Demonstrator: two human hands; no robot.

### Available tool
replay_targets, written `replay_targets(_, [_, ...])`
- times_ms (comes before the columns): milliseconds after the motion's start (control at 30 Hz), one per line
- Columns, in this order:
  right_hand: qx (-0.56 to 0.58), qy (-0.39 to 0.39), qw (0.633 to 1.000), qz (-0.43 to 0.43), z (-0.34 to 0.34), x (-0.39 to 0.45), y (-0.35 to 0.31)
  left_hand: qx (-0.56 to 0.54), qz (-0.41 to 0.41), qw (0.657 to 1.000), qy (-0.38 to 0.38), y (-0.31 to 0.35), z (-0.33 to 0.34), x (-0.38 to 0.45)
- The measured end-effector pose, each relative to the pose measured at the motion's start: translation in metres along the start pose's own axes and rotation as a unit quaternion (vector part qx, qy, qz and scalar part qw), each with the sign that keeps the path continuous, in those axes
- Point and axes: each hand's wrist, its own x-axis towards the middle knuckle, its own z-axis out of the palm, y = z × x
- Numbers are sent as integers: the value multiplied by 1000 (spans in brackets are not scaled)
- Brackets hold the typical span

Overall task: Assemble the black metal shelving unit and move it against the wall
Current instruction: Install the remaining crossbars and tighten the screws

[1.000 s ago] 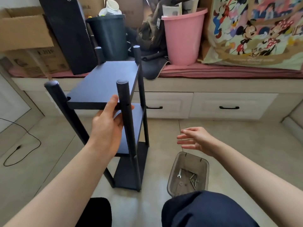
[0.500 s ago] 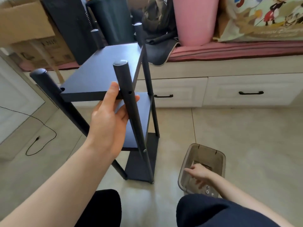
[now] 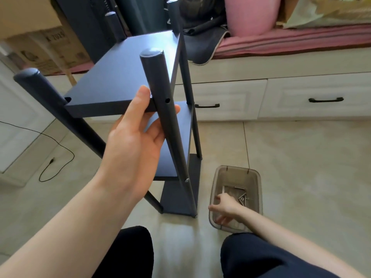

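The black shelving unit [image 3: 128,77] is standing on the tiled floor [image 3: 301,157] in front of the person, just before the white drawer fronts [image 3: 321,97] of a low built-in bench. Three boards are sitting between its four round posts, and the near right post [image 3: 160,93] is showing an open screw hole level with the top board. The left hand [image 3: 134,141] is steadying the unit: its thumb is lying up along the front edge of the top board, and its fingers [image 3: 174,108] are reaching under the board and curling behind the near right post, grasping it. The right hand [image 3: 224,207] is reaching down into a clear plastic tray [image 3: 259,189] on the floor just right of the unit's base, with loose screws [image 3: 242,197] lying beside it; whether its fingers are pinching anything cannot be told. A pink bucket [image 3: 251,15] is sitting on the bench cushion behind.
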Motion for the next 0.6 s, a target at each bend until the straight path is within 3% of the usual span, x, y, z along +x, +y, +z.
replay_targets(267, [-53, -79, 994, -51, 28, 8, -14, -19, -20, 999, -26, 2, -5, 4])
replay_targets(400, [-58, -33, 996, -64, 13, 24, -8, -28, -24, 999, -38, 2, -8, 4])
replay_targets(600, [-285, 45, 957, -37, 0, 58, 25, -28, -22, 998, -43, 0, -10, 5])
